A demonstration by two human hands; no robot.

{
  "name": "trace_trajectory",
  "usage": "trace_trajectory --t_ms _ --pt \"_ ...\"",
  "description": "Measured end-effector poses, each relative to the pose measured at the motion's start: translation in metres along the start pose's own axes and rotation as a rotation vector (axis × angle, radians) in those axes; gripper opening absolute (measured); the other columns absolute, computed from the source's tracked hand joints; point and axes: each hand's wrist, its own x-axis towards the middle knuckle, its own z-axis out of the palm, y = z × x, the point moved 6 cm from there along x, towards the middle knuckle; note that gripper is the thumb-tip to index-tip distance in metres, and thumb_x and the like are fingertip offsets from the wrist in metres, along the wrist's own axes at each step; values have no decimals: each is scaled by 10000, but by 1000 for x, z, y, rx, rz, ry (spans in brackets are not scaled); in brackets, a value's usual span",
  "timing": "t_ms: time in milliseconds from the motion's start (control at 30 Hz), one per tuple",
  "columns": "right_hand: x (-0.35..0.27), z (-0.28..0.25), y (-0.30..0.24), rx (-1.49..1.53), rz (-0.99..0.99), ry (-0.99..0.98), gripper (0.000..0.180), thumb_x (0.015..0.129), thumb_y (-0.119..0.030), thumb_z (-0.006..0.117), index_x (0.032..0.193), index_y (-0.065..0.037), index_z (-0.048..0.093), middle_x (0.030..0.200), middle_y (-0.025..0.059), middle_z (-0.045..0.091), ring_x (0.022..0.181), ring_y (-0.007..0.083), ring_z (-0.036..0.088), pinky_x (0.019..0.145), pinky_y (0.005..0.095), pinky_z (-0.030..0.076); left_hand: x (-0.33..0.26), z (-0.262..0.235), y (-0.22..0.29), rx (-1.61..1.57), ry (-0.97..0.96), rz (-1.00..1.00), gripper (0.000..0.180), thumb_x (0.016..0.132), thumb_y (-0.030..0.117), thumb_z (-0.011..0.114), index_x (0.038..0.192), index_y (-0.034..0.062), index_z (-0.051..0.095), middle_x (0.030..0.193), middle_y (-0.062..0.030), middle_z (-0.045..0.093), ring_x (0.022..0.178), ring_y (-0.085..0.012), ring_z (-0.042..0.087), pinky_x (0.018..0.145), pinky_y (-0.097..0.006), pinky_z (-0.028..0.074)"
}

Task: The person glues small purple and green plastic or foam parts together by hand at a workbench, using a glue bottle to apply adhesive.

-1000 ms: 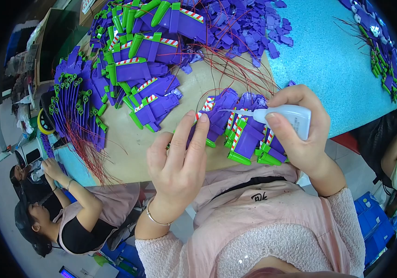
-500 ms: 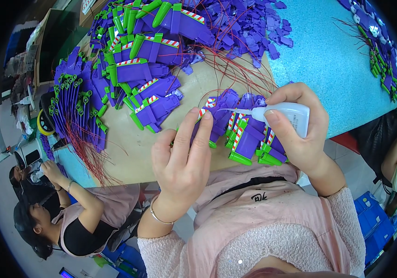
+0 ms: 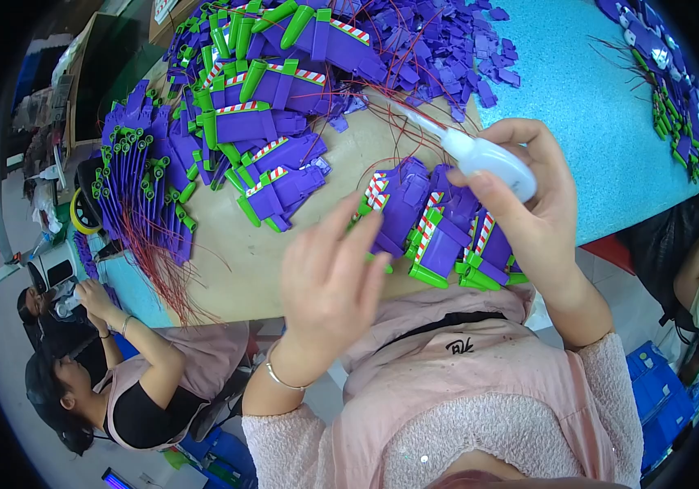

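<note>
While the head view looks down on the table, the right hand (image 3: 533,191) grasps a white translucent squeeze bottle (image 3: 500,169) between thumb and fingers, its long thin nozzle pointing up and to the left. Near it, the left hand (image 3: 331,273) reaches over the left edge of a flat purple plastic wing with a red-and-white striped border and green ends (image 3: 405,200); its fingers are parted and blurred, and I cannot tell whether they touch or pinch the wing. That wing lies on the brown board (image 3: 243,285), leftmost in a row with similar wings (image 3: 445,247) to its right. Beyond are heaped small purple plastic plates (image 3: 455,61); at far left, thin red wires (image 3: 158,281) trail from stacked purple-and-green pieces (image 3: 133,179).
</note>
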Motion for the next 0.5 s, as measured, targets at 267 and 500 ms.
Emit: trace_trajectory --t_ms 267,500 --pt "4 23 3 -159 46 -148 362 827 -2 665 1114 -34 448 967 90 655 910 109 607 783 239 449 -20 -9 -19 116 77 180 297 679 120 748 959 78 658 1025 -55 631 933 -247 565 803 -378 441" --pt "2 29 3 -275 33 -161 358 815 -10 675 1105 -30 466 941 90 663 897 116 618 778 257 458 -15 -4 -15 156 43 279 302 672 128 735 957 68 655 1004 -51 642 956 -225 585 817 -379 446"
